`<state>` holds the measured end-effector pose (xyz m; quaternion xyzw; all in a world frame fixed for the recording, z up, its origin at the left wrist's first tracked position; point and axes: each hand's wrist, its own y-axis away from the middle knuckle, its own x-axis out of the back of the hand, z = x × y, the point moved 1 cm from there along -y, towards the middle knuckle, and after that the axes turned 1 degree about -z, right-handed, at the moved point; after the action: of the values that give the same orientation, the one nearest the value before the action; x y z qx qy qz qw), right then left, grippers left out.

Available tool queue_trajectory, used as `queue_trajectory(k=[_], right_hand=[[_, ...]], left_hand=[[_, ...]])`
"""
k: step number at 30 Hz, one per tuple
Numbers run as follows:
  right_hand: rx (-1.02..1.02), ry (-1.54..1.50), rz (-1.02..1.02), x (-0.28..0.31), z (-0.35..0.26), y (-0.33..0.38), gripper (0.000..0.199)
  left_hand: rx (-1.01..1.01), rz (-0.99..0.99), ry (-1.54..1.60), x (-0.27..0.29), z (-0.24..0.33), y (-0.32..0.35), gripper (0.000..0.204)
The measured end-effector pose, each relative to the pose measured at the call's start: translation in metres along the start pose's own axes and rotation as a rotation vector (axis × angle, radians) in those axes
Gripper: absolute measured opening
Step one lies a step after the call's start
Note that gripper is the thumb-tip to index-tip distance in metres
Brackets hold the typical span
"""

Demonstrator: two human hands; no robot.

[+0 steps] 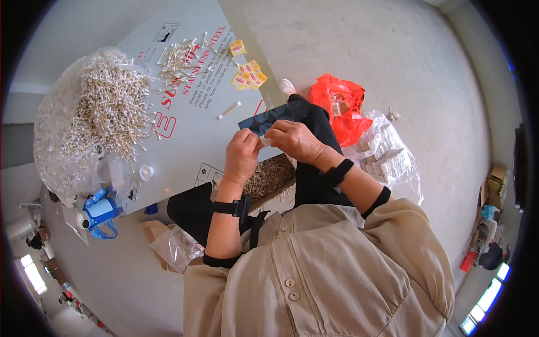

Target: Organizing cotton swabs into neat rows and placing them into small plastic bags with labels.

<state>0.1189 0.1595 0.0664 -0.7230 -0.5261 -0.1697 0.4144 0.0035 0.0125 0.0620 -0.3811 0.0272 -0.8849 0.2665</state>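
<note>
My left hand [242,150] and my right hand [296,139] meet at the table's near right corner, fingers closed. Between their fingertips they pinch a small whitish piece [266,142]; most of it is covered, so its kind is unclear. Just beyond them lies a dark blue see-through sheet [264,119] with round shapes on it. Below the hands, between my legs, stands an open carton [281,190] holding many loose cotton swabs [268,177]. A small bundle of swabs [229,110] lies on the table left of the sheet.
A large clear bag [48,126] spills a heap of cotton swabs [109,106] across the grey table [193,140]. More swabs [181,62] and yellow cards [250,76] lie farther back. A blue bottle [101,210] stands left. On the floor are a red bag [337,92] and white packs [387,154].
</note>
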Motion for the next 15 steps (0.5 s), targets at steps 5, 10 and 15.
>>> queue_trajectory(k=[5, 10, 15], right_hand=[[-0.043, 0.012, -0.017, -0.005, 0.006, 0.003, 0.016], [-0.075, 0.01, 0.011, -0.008, 0.004, 0.004, 0.016], [-0.177, -0.073, 0.029, -0.008, 0.003, 0.008, 0.013]], left_hand=[[-0.098, 0.086, -0.168, -0.005, 0.005, 0.002, 0.02], [0.13, 0.116, 0.243, -0.005, -0.008, 0.013, 0.018], [0.37, 0.181, 0.55, -0.007, -0.016, 0.023, 0.02]])
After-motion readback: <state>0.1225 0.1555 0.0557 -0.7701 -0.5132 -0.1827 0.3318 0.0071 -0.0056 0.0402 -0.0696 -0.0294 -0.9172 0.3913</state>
